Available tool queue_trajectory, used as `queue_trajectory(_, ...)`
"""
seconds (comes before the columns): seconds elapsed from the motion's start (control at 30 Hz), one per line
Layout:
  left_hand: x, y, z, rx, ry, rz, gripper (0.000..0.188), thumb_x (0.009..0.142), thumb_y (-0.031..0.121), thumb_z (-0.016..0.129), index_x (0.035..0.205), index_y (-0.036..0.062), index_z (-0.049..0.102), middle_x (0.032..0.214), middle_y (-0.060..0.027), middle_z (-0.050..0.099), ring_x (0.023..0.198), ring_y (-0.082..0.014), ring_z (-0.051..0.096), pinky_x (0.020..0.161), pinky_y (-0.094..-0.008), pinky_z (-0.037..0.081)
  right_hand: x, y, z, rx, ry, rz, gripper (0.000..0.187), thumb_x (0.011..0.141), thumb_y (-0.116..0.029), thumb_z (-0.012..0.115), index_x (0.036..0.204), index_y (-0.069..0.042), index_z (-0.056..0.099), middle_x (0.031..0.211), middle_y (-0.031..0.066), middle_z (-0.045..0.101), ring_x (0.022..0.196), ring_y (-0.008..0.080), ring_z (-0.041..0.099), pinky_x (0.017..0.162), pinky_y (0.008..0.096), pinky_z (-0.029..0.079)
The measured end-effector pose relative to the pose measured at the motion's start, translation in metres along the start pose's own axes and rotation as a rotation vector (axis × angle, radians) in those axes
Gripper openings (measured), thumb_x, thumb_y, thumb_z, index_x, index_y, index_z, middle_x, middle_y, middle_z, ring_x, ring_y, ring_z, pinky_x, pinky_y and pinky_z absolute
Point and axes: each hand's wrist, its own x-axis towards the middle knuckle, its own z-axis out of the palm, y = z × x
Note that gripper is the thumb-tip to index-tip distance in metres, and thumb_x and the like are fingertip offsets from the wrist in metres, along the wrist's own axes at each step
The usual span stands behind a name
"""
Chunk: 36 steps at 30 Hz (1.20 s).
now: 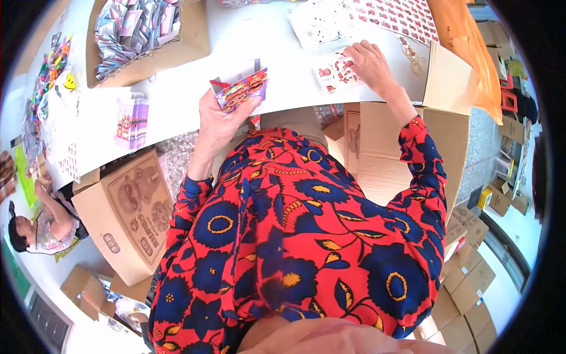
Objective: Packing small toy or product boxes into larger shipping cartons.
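Observation:
My left hand (221,121) is wrapped round a small purple printed carton (243,91), held just over the table's near edge. The carton stands with its end flaps up, and a red flap shows on its left side. My right hand (374,68) reaches over a small stack of clear sheets with red cartoon figures (336,74). Its bent fingers press together at the right corner of the stack, and the thumb is partly hidden. Left of my left hand lie some flat purple cartons (131,121) on the table.
A cardboard box (194,44) full of small grey packets stands at the back left. Larger sticker sheets (395,17) lie at the back right, near rubber bands (413,59). Open cardboard cartons (392,147) stand below the table edge. Another person (50,224) sits far left.

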Motion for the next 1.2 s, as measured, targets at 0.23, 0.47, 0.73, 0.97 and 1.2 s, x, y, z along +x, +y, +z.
queue_trajectory(0.23,0.0,0.001,0.011,-0.038,0.019,0.025,0.031,0.079,0.005,0.071,0.106,-0.0018,0.059,0.091,-0.0042,0.067,0.079,-0.0076,0.059,0.071,-0.0229,0.049,-0.001,0.004,-0.016,0.239,0.064,-0.001,0.015,0.071,-0.002,0.065,0.083,-0.006,0.056,0.084,0.0058,0.058,0.087,0.0256,0.053,0.078,0.0357,0.044)
queue_trajectory(0.47,0.003,-0.005,0.015,0.028,-0.009,0.041,0.029,0.08,0.007,0.07,0.105,-0.0017,0.059,0.086,-0.003,0.066,0.077,-0.0058,0.056,0.069,-0.023,0.048,0.02,-0.027,-0.081,0.797,0.1,0.174,0.009,0.085,-0.011,0.065,0.086,-0.003,0.064,0.078,-0.0012,0.062,0.075,0.0047,0.053,0.071,0.0216,0.042)
queue_trajectory(0.73,0.013,-0.023,0.031,0.028,-0.078,0.089,0.03,0.08,0.008,0.067,0.107,-0.0011,0.058,0.089,-0.008,0.066,0.079,-0.0091,0.058,0.073,-0.0254,0.048,0.04,-0.068,-0.116,1.137,-0.07,0.301,0.013,0.089,-0.013,0.061,0.087,-0.002,0.065,0.083,-0.0017,0.063,0.076,0.0025,0.051,0.071,0.0192,0.041)
queue_trajectory(0.97,0.016,-0.01,0.035,0.032,-0.095,0.1,0.035,0.08,0.006,0.065,0.114,-0.0008,0.057,0.091,-0.0073,0.066,0.08,-0.0093,0.058,0.073,-0.0257,0.049,0.051,-0.099,-0.12,0.906,0.11,-0.033,0.01,0.086,-0.007,0.063,0.092,0.0,0.067,0.088,0.0035,0.064,0.073,0.0071,0.055,0.063,0.0222,0.046)
queue_trajectory(1.2,0.015,-0.016,0.03,0.025,-0.095,0.104,0.04,0.08,0.007,0.066,0.118,-0.0011,0.055,0.093,-0.0075,0.066,0.083,-0.0096,0.059,0.075,-0.026,0.049,0.056,-0.105,-0.12,0.79,0.13,-0.099,0.013,0.083,-0.005,0.064,0.095,-0.002,0.068,0.088,0.0083,0.065,0.073,0.0153,0.06,0.064,0.027,0.048)
